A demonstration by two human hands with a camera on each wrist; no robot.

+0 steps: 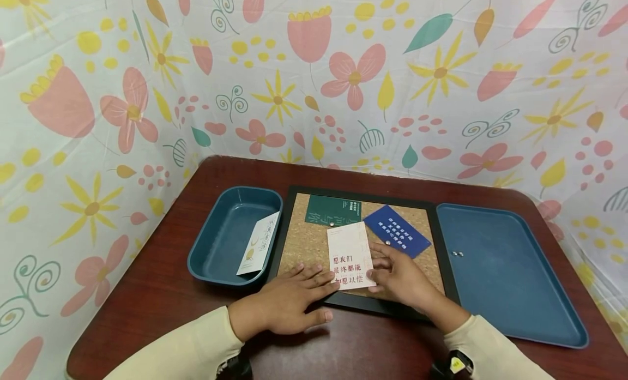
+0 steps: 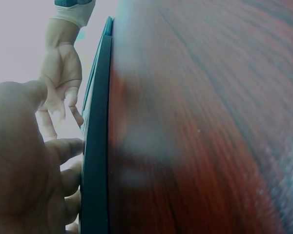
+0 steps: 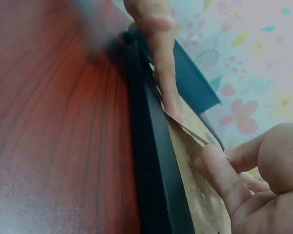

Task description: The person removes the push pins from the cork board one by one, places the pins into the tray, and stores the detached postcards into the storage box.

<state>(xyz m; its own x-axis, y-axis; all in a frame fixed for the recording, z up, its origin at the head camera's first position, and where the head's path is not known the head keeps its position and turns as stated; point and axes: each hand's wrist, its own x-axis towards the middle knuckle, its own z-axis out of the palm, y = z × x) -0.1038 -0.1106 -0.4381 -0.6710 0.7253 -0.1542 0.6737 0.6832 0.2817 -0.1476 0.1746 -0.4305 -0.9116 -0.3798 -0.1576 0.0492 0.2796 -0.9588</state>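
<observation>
A pale card with red Chinese characters (image 1: 349,249) lies over a framed cork board (image 1: 304,243). My right hand (image 1: 404,276) pinches the card's right edge between thumb and fingers; in the right wrist view that edge stands tilted off the cork. Fingers extended, my left hand (image 1: 289,298) rests over the board's front left part, its fingertips right at the card's lower left edge. Behind the card, a dark green card (image 1: 326,208) and a tilted blue card (image 1: 396,230) lie on the cork. A small pushpin (image 1: 331,224) is at the green card, another pushpin (image 1: 388,242) at the blue one.
Left of the board stands a deep blue bin (image 1: 211,249) with a white card (image 1: 259,243) leaning inside it. To the right, a flat blue tray (image 1: 510,282) holds a few small shiny pins (image 1: 457,254). A floral curtain (image 1: 314,96) hangs behind the dark wooden table (image 1: 147,293).
</observation>
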